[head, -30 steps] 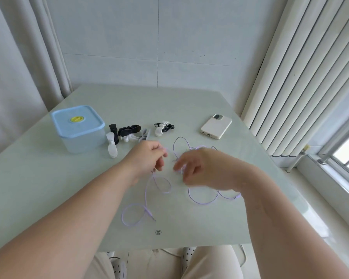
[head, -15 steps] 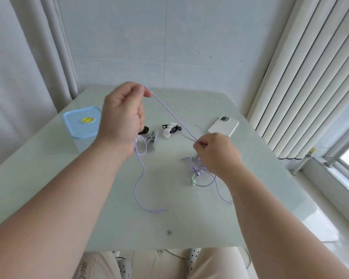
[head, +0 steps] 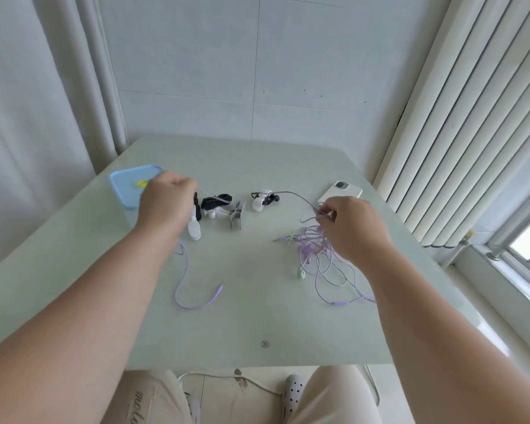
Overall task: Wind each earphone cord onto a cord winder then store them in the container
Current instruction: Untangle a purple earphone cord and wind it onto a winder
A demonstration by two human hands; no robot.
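Observation:
A purple earphone cord [head: 184,280] runs from my left hand [head: 166,203] across to my right hand [head: 352,228], sagging slightly between them. Its plug end loops down on the table below the left hand. Both hands pinch the cord. Under my right hand lies a tangle of purple and green cords [head: 315,249] with a green earbud. Several cord winders lie between the hands: a white clip [head: 194,229], a grey clip [head: 237,214] and a white clip wound with black cord [head: 262,201]. A black wound cord [head: 216,201] lies beside them. The blue-lidded container [head: 126,188] stands shut behind my left hand.
A white phone [head: 340,192] lies face down at the back right of the pale green table [head: 257,316]. Curtains hang at the left, vertical blinds and a window at the right. My knees and a floor cable show below the table's front edge.
My left hand came down from high above the table to just over the winders. The hands moved further apart, drawing the purple cord out of the tangle. The camera tilted upward.

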